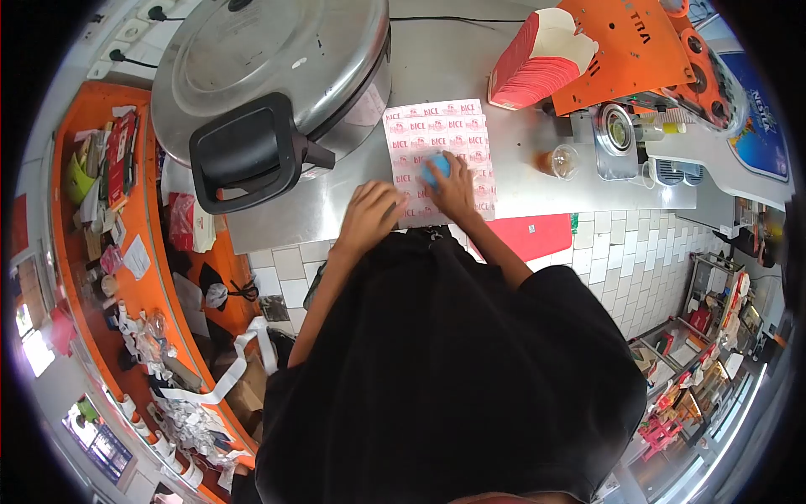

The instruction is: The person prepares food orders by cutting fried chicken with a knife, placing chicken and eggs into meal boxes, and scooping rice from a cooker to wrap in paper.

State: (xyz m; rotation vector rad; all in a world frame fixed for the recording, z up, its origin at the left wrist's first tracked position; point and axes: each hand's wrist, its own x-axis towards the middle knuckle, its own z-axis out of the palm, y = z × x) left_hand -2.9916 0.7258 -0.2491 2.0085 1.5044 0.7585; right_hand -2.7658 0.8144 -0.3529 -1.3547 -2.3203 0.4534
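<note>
A stack of white wrapping paper with red print (437,126) lies on the steel counter before me. My right hand (455,191) is closed around a blue round object (436,170), which rests on the paper; its kind is not clear, as my fingers hide part of it. At the paper's lower left edge is my left hand (369,216), its fingers loosely bent and a little apart, with nothing visible in them.
A large steel cooker (252,59) with a black handle (243,155) stands left. Nested red-and-white food cartons (537,63), an orange machine (621,50) and a plastic cup (561,162) stand right. Orange shelves (155,277) hold mixed items. A red board (529,238) shows below the counter (437,38).
</note>
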